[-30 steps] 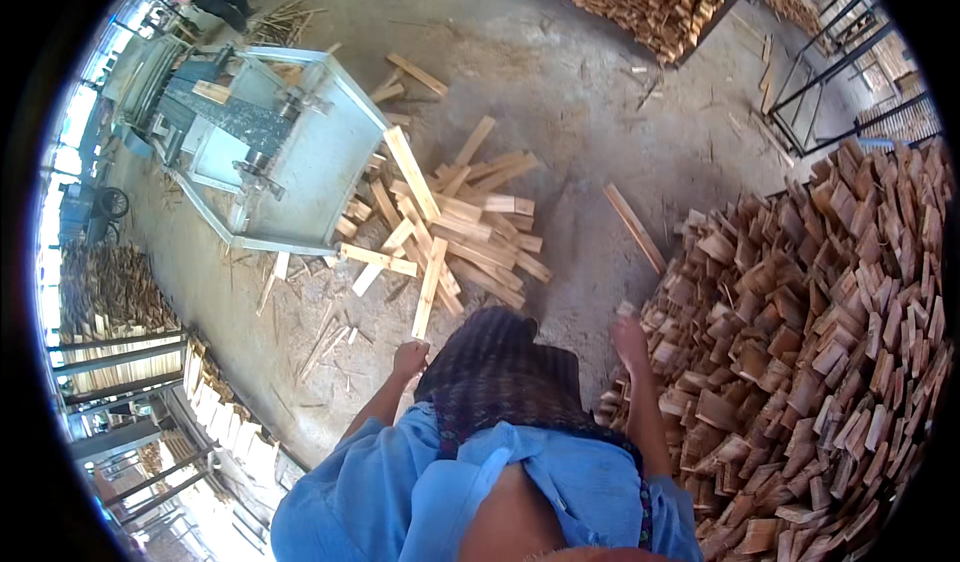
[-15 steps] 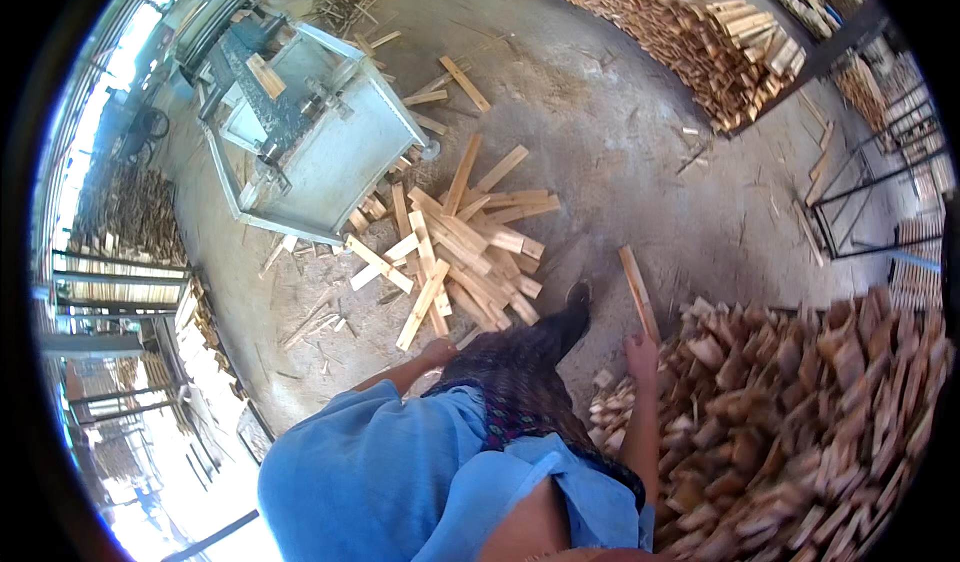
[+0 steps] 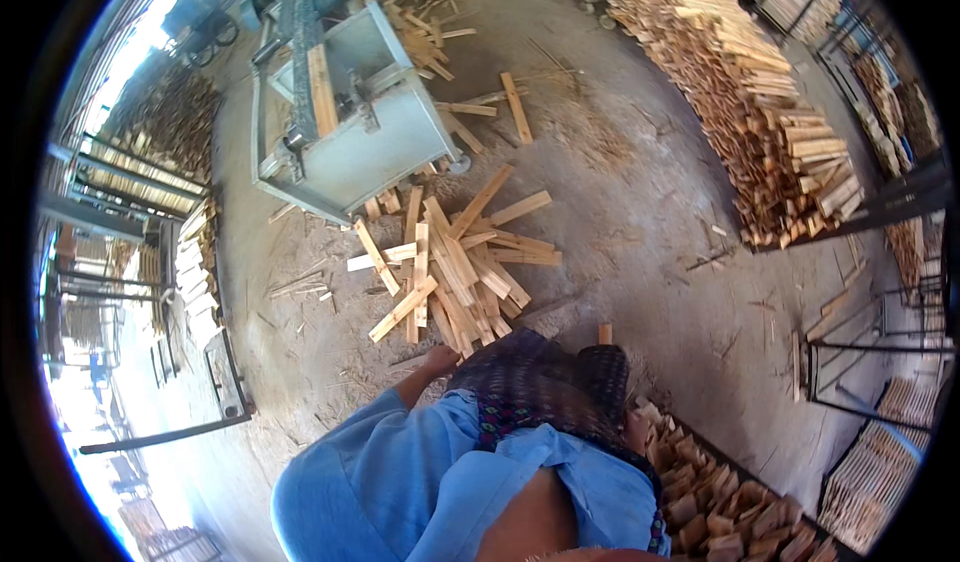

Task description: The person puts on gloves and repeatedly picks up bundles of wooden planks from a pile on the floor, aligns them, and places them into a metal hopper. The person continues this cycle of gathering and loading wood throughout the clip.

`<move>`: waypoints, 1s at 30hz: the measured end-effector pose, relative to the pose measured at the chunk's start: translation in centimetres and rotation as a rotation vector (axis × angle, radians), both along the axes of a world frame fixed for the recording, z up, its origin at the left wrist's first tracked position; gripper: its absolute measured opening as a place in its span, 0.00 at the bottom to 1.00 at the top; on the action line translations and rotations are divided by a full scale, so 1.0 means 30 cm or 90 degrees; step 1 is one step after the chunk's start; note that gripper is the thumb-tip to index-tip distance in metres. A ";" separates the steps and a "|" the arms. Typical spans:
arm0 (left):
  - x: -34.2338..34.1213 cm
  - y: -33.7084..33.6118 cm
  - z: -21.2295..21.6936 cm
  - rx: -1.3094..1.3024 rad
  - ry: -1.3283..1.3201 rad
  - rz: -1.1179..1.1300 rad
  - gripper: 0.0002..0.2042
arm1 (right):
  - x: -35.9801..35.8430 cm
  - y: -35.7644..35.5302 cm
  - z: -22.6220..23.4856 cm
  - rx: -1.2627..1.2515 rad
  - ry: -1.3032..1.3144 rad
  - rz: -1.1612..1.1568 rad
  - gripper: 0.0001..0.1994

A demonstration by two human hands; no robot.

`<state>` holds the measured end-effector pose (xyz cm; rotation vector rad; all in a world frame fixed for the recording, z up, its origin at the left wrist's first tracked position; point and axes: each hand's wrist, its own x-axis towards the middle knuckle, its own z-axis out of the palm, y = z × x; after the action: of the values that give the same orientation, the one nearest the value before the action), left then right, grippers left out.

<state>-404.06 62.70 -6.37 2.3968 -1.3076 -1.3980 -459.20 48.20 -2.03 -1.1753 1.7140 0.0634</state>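
My left grip (image 3: 440, 360) hangs beside the near end of the loose plank pile (image 3: 462, 267); can't tell if spread or pressed together. My right grip (image 3: 636, 430), partly behind dark patterned cloth (image 3: 530, 387), is by the stacked wood (image 3: 718, 510); state unclear too. Pile's on the floor (image 3: 680, 312), near the metal machine (image 3: 385, 152).

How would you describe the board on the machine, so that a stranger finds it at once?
Start with the pale blue machine at the upper left. A long board lies along its dark bed. It is raised, unlike the boards heaped on the floor.
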 end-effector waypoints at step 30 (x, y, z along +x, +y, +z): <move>-0.323 -1.280 -0.045 -0.009 0.084 0.362 0.21 | 0.178 -2.158 0.030 -0.023 -0.014 0.097 0.20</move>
<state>-413.74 24.29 -7.71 2.3453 -0.5314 -1.3257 -453.88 -16.55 -1.12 -1.3270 1.6106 0.1135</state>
